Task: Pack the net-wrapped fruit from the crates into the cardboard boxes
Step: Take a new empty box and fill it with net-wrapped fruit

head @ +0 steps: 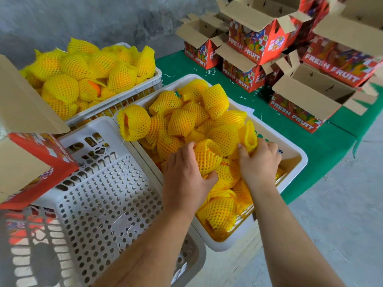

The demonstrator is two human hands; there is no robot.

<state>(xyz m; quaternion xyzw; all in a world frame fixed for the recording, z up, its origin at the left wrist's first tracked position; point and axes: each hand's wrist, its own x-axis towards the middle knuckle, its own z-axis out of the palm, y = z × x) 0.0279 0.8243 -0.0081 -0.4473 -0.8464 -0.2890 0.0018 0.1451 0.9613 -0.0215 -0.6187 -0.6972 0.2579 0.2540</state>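
A: Yellow foam-net sleeves cover every fruit in the near white plastic crate (298,162). Left hand (186,175) curls around one net-wrapped orange fruit (207,160) at the top of the heap. Right hand (259,162) pinches another yellow-netted fruit (248,135) just beside it. Both fruits are in the crate.

B: Advice for the lift?

A: Grip the fruit body, not the loose net rim; the sleeve would likely slip off otherwise. Lift straight up so that neighbouring fruits do not roll.

B: Destination?

A: The open red-printed cardboard box (31,154) at the left, beside the empty perforated white crate (103,193), looks nearest. Set the fruit in gently, without dropping.
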